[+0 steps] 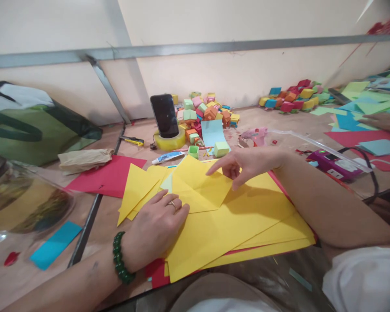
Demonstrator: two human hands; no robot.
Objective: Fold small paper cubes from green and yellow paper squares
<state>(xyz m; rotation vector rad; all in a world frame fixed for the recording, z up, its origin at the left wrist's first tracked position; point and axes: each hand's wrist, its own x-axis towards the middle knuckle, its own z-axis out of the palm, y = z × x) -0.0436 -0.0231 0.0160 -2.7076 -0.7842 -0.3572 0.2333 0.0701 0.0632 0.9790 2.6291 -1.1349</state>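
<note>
Under my hands lies a folded piece of yellow paper (198,190), its creased flaps partly raised. It rests on a stack of larger yellow sheets (221,242). My left hand (159,221), wearing a ring and a green bead bracelet (119,255), lies over the left edge of the folded paper with its fingers stretched out. On the right, my right hand (238,167) touches the upper part of the paper with an extended index finger, the other fingers curled loosely. More folded yellow pieces (138,186) lie left of the stack.
Behind the paper stand a phone (164,115) on a tape roll (170,141), a glue tube (168,157) and a heap of small paper boxes (198,110). A cutter (133,141) lies left; a purple power strip (334,164) sits right. A person's hand (385,121) shows at far right.
</note>
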